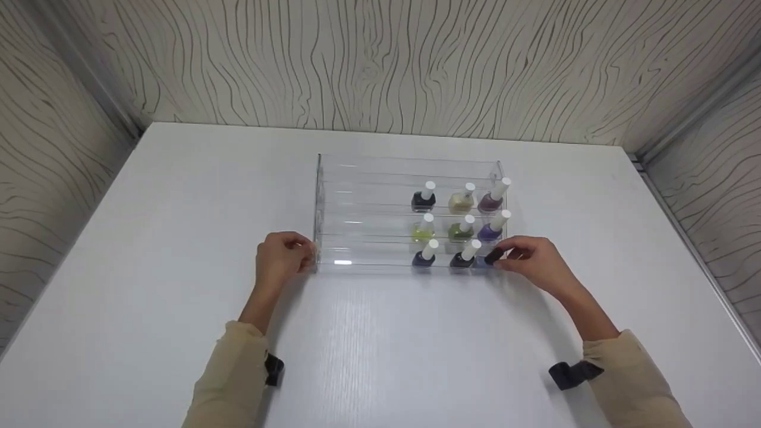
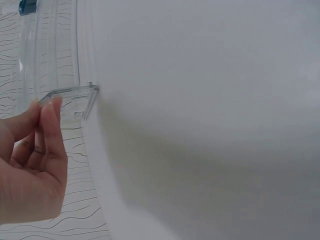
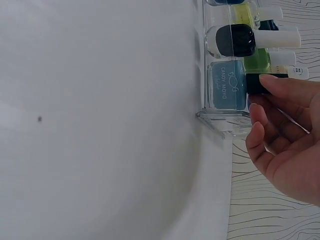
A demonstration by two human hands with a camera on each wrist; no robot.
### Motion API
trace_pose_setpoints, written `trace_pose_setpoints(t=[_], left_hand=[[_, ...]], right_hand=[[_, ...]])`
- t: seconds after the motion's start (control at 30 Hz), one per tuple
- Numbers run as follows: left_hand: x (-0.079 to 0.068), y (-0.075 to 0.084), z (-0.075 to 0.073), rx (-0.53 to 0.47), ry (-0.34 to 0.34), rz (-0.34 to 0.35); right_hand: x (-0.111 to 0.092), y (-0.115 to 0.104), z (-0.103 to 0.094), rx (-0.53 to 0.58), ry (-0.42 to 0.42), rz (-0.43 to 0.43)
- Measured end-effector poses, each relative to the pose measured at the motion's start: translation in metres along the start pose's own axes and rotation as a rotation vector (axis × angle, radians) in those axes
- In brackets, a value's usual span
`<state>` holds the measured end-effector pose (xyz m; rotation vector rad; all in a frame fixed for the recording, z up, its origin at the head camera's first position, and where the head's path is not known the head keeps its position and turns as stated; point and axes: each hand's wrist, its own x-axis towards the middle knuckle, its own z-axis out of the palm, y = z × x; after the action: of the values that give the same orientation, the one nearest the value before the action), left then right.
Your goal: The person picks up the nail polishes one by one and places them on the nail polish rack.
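Note:
A clear stepped rack [image 1: 368, 245] stands on the white table with several nail polish bottles in its right half. My left hand [image 1: 284, 254] pinches the rack's left side panel between thumb and fingertips, seen closer in the left wrist view [image 2: 42, 155]. At the front right corner, my right hand [image 1: 532, 261] holds the black cap [image 3: 257, 83] of a blue nail polish bottle [image 3: 227, 85]. That bottle sits on the lowest tier against the right end panel. Beside it stands a dark nail polish bottle [image 3: 235, 40] with a white cap.
White-capped bottles fill the tiers behind: a purple one [image 1: 489, 232], an olive one [image 1: 461, 232], a yellow one [image 1: 422, 232], and on top a cream one [image 1: 461, 203]. The white table [image 1: 380, 356] meets wood-patterned panels [image 1: 368, 65] at the back and sides.

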<state>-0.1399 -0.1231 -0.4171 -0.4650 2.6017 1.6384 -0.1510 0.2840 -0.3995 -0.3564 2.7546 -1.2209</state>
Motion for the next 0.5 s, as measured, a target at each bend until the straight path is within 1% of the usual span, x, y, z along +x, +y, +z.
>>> trace_pose_setpoints(t=[0.2,0.5], left_hand=[[0.000,0.000,0.001,0.006,0.005,0.022],[-0.001,0.000,0.001,0.022,0.014,0.015]], right_hand=[[-0.001,0.002,-0.005,-0.009,0.011,-0.009],[-0.005,0.002,-0.012,-0.002,0.014,-0.019]])
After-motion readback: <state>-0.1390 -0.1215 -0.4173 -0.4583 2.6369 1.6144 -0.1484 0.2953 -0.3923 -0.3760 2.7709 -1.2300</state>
